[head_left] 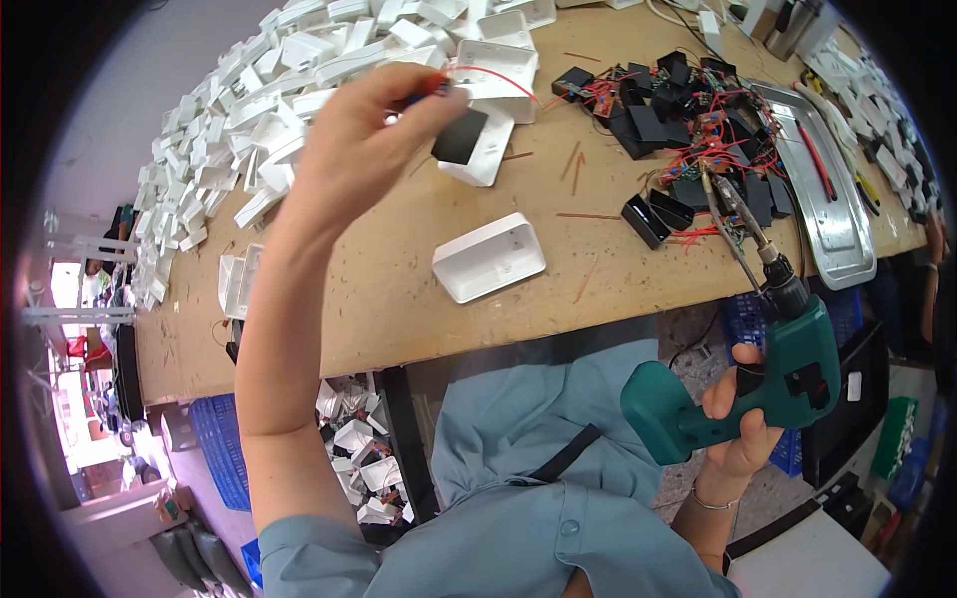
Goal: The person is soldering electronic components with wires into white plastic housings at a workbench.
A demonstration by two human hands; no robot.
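Observation:
My right hand point(740, 419) is wrapped round the handle of a green pistol-grip soldering gun point(797, 374), its fingers near the black trigger. The gun's long metal tip points up over the table edge toward a heap of black boxes with circuit boards and red wires point(688, 120). Raised over the far middle of the table, my left hand point(384, 125) pinches a small wired part point(436, 88), from which a red wire trails right; its detail is mostly hidden. Beneath that hand, a black rectangular piece point(461, 138) lies on a white plastic casing point(490, 149). Another white casing point(488, 259) sits open side up nearer me.
White casings point(329, 50) are piled along the far left of the table point(379, 319). At right is a metal tray point(842, 239) with a red tool point(817, 159). Thin brown strips lie scattered. Below the edge are a bin of white parts point(364, 448) and blue crates point(221, 448).

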